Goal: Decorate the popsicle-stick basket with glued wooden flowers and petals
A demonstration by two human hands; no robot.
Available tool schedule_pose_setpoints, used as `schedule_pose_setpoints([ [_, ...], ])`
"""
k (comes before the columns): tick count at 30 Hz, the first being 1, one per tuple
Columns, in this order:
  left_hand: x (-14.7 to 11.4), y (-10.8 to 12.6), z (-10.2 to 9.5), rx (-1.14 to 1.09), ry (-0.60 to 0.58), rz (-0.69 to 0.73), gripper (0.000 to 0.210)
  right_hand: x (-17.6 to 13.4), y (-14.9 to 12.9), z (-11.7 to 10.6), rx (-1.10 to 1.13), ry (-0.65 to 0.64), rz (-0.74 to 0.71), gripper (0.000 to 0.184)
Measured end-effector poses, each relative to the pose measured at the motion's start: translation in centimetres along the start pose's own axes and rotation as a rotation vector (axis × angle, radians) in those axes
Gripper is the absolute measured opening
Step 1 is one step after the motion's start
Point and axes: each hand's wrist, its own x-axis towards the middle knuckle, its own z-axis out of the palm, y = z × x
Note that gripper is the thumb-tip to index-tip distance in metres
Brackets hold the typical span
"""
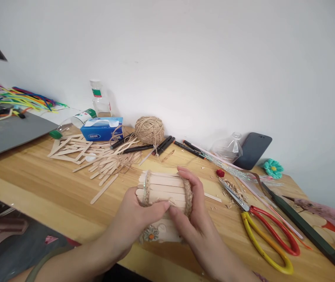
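Observation:
Between my two hands is a rounded holder (164, 182) covered in upright-laid craft sticks, tipped on its side above the table's front edge. Braided twine bands ring both its ends, and a small grey-green flower with an orange centre (151, 234) sits on its lower left part. My left hand (139, 215) wraps the left end, thumb laid across the sticks. Gripping the right end is my right hand (195, 211), its thumb tip close to the left thumb. Under the thumbs a small pale piece (167, 201) shows on the sticks; its kind is unclear.
Red-and-yellow scissors (261, 227) and a dark green knife-like tool (305, 227) lie right. Behind are a twine ball (149, 130), tissue pack (102, 129), loose craft sticks (104, 168), black pens (164, 145), a phone (254, 150) and plastic bottles (99, 98). A laptop (14, 129) stands left.

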Motion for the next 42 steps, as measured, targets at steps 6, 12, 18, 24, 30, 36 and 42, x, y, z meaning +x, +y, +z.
schedule_pose_setpoints([
  [6, 0.1, 0.0, 0.0, -0.008, 0.006, 0.006, 0.031, 0.0, -0.1, -0.1, 0.026, -0.01, 0.017, 0.046],
  [12, 0.3, -0.1, -0.1, -0.032, -0.026, 0.018, 0.032, 0.0, 0.1, -0.2, 0.018, -0.017, -0.017, 0.043],
  [18, 0.3, -0.2, -0.2, -0.031, -0.017, 0.012, 0.031, 0.0, 0.3, -0.1, 0.013, -0.021, -0.014, 0.044],
  [24, 0.1, -0.2, -0.1, -0.027, -0.032, 0.033, 0.031, 0.1, 0.1, -0.1, 0.001, -0.018, -0.016, 0.043],
  [30, 0.3, -0.1, -0.1, -0.004, -0.04, 0.039, 0.034, 0.3, 0.2, 0.1, -0.024, -0.009, -0.02, 0.043],
  [36, 0.3, -0.1, -0.2, -0.006, -0.042, 0.035, 0.032, 0.0, 0.3, -1.2, -0.203, 0.151, -0.237, 0.044],
  [42, 0.0, 0.4, -0.4, -0.019, -0.147, 0.056, 0.036, 0.3, -0.8, -3.2, -0.588, 0.169, -0.513, 0.018],
])
